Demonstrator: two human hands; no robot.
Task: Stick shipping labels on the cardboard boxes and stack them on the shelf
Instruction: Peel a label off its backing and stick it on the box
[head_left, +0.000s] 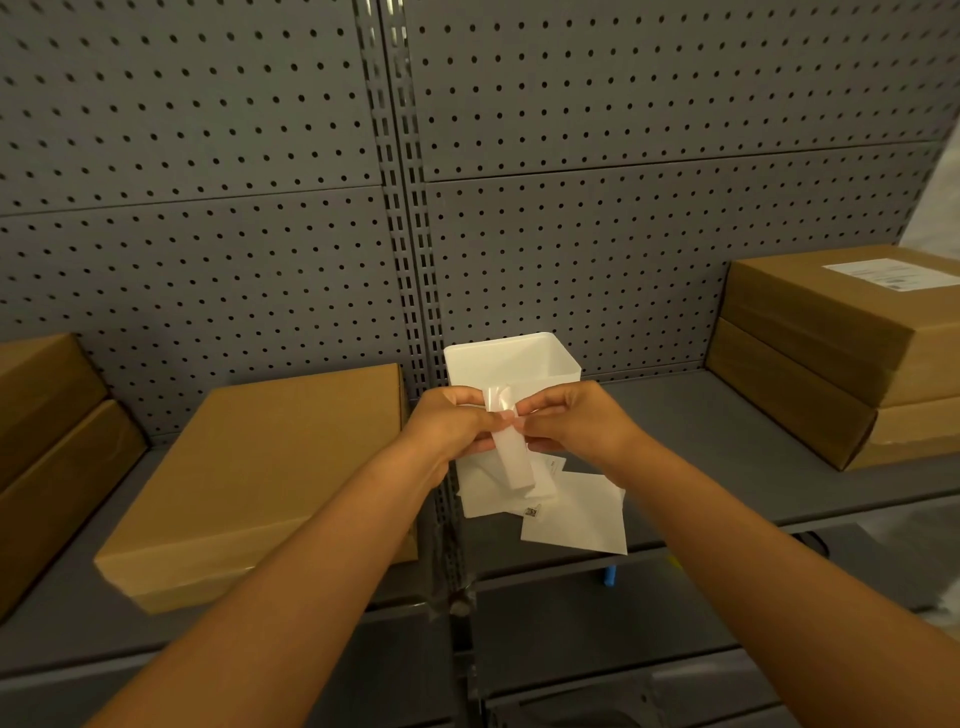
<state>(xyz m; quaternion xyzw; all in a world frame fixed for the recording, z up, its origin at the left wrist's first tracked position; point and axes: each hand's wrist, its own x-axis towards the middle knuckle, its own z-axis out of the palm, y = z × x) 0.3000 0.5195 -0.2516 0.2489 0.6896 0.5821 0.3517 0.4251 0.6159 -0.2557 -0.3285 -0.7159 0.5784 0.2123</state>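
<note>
While both hands meet above the middle of the shelf, the left hand and the right hand each pinch the top of a white label, which hangs down between them. Both grips are narrow, fingers curled on the label; a shiny strip at its top edge appears to be backing paper, though the view is too blurred to confirm. Behind the hands stands a white plastic bin. Loose label sheets lie on the shelf just below the hands. One flat cardboard box lies left of the hands. A stack of boxes sits at the right, the top one bearing a shipping label. More boxes are stacked at far left.
</note>
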